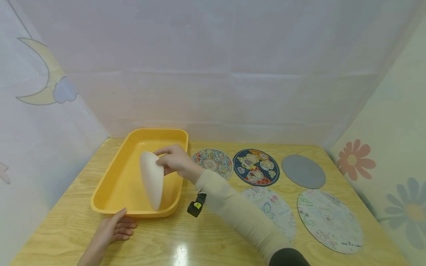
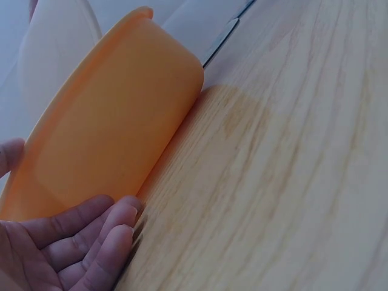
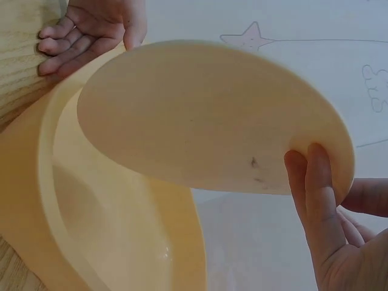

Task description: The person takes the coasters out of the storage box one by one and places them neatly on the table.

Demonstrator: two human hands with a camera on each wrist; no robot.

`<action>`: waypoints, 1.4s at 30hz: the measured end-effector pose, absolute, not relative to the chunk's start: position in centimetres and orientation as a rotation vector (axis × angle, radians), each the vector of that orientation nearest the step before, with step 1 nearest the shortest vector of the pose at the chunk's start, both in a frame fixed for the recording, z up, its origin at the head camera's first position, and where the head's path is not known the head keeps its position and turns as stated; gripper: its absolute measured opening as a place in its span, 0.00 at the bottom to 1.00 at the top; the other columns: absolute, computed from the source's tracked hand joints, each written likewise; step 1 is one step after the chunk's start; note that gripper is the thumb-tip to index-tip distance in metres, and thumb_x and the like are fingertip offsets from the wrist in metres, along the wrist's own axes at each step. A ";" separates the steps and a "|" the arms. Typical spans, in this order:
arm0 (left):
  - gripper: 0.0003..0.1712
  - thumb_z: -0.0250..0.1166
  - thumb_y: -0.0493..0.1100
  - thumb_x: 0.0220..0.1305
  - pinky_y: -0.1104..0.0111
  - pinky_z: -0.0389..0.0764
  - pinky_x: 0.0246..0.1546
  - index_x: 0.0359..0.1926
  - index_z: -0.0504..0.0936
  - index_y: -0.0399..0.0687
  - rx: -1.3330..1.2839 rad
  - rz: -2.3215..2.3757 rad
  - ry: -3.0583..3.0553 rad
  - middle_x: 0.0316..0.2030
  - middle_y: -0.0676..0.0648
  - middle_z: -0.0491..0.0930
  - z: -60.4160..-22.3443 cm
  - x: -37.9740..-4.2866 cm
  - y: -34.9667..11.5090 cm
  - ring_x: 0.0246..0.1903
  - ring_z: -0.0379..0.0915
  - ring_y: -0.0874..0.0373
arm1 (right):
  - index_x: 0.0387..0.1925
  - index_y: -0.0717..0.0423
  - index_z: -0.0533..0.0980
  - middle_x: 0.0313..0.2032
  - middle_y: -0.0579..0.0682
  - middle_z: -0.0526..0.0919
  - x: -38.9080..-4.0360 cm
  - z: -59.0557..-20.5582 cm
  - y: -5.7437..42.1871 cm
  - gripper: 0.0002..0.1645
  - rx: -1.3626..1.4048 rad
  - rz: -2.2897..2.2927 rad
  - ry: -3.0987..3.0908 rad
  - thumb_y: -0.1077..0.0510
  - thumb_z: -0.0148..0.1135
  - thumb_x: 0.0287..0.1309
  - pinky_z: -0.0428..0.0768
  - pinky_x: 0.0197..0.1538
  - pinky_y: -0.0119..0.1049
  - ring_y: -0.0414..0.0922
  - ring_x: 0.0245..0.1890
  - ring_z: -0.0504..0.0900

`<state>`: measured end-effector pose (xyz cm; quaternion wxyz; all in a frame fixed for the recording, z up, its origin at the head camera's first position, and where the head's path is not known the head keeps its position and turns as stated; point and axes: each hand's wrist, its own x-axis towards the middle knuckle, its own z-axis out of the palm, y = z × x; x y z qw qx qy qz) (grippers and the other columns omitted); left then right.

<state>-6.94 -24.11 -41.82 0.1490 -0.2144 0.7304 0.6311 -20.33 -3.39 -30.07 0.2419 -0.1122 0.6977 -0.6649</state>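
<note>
My right hand (image 1: 176,160) pinches a thin, pale round disc (image 1: 152,181) by its edge, thumb on one side and fingers on the other. The disc is tilted nearly upright above the inside of a yellow plastic tub (image 1: 114,177). A few small dark marks show on its face in the right wrist view. At the tub's near left corner, my left hand (image 1: 110,229) has its thumb at the rim and its loosely bent fingers (image 2: 73,230) low by the outer wall. No other disc shows inside the tub.
On the wooden table (image 1: 203,244), right of the tub, lie a colourful patterned disc (image 1: 213,162), a dark blue cartoon disc (image 1: 256,167), a plain grey disc (image 1: 303,171) and two white doodled discs, one left (image 1: 271,210) and one right (image 1: 329,221). Cloth walls (image 1: 216,74) enclose the table.
</note>
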 end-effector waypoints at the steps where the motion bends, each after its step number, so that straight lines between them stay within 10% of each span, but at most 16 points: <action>1: 0.38 0.47 0.63 0.65 0.65 0.81 0.30 0.43 0.77 0.27 -0.616 1.814 2.097 0.30 0.45 0.82 -41.8 -6.9 -24.1 0.28 0.78 0.54 | 0.49 0.65 0.76 0.31 0.54 0.82 -20.3 -30.0 -3.3 0.19 -0.302 -1.821 1.905 0.71 0.57 0.54 0.82 0.28 0.38 0.45 0.24 0.81; 42: 0.40 0.46 0.63 0.65 0.64 0.81 0.31 0.45 0.76 0.25 -0.591 1.810 2.072 0.31 0.44 0.82 -41.7 -7.0 -24.5 0.29 0.79 0.53 | 0.56 0.70 0.69 0.44 0.62 0.79 -15.7 -28.3 6.9 0.23 -0.436 -2.009 1.752 0.72 0.52 0.57 0.82 0.34 0.38 0.42 0.31 0.82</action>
